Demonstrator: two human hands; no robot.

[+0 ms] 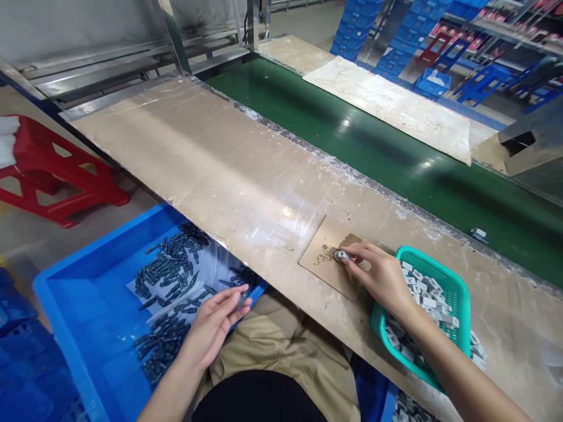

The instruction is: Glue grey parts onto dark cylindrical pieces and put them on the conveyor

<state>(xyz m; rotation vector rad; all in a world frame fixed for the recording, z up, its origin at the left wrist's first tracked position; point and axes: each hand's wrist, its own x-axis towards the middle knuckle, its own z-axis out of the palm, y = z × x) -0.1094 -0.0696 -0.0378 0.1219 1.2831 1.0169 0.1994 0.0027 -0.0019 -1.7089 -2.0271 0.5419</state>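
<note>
My right hand [382, 278] pinches a small light-grey block [345, 255] between thumb and fingers. The block touches or hovers just over a small round dark-rimmed dish [337, 254], which lies on a square of brown cardboard [321, 271] with wet stains. My left hand [217, 322] is over the near edge of a blue bin, its fingers closed around a small dark part [243, 296], mostly hidden by them. Inside the blue bin [88, 316] lie many small dark pointed parts [169, 264] on white sheets.
A green basket [464, 305] of grey blocks [433, 302] stands right of the cardboard, with more blocks beside it. Beyond the board-covered table [211, 152] runs a green conveyor belt [290, 99], carrying one small block [479, 234]. A red stool [65, 170] stands at left.
</note>
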